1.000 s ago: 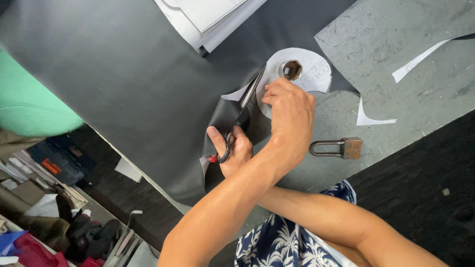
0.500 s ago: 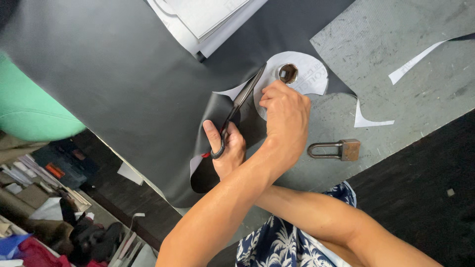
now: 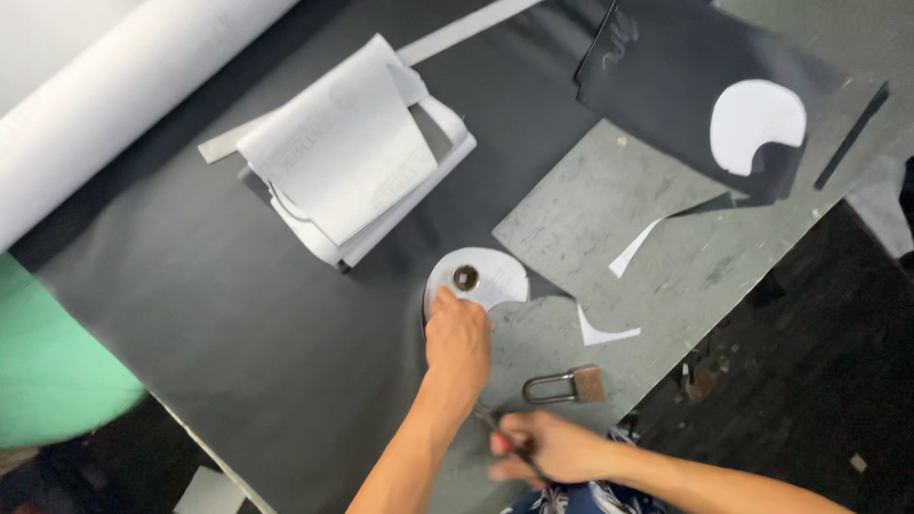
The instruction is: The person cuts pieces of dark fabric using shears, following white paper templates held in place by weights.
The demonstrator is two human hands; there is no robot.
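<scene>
My left hand (image 3: 457, 345) presses down on the near edge of a white paper pattern (image 3: 487, 281) that lies on a large black sheet (image 3: 238, 314). A small round metal weight (image 3: 466, 278) sits on the pattern. My right hand (image 3: 545, 445), blurred, is close to my body and grips red-handled scissors (image 3: 495, 426). The blades are mostly hidden behind my left wrist. A brown padlock (image 3: 564, 385) rests on the grey table (image 3: 609, 205) between the two hands.
A stack of folded white sheets (image 3: 352, 162) lies on the black sheet. A white roll (image 3: 124, 95) runs along the far left, a green shape (image 3: 57, 352) sits at the left edge. Top right lies another black piece (image 3: 666, 67) with a white pattern (image 3: 757, 119). White scraps (image 3: 633, 247) dot the table.
My right hand has pulled the scissors back from the black sheet toward my body. My left hand stays on the white pattern. The view has swung to show more of the table.
</scene>
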